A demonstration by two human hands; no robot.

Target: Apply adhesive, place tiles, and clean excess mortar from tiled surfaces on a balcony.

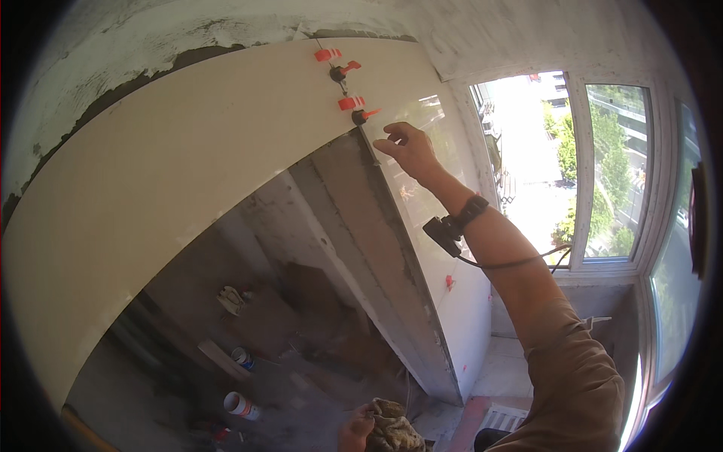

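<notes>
My right hand (pixel 410 154) is raised beside the corner of a doorway opening, close to the pale tile (pixel 437 166) on the wall. Its fingers are curled, the thumb and forefinger look slightly apart, and nothing shows between them. Just up and to the left, a black round fastener with a red lever (pixel 360 117) and a red clip (pixel 351 102) sit on the joint between two large tiles. Above them are a second lever fastener (pixel 343 71) and another red clip (pixel 327 54). Low at the bottom edge, my left hand (pixel 356 429) grips a crumpled, stained rag (pixel 395 428).
A long pale tile (pixel 173 158) spans the top of the opening, under rough plaster. On the dim floor beyond lie a white bucket (pixel 241 405), a can (pixel 242 357) and gloves (pixel 230 300). A window (pixel 578 188) stands at right. A strapped device (pixel 444 230) with a cable is on my right wrist.
</notes>
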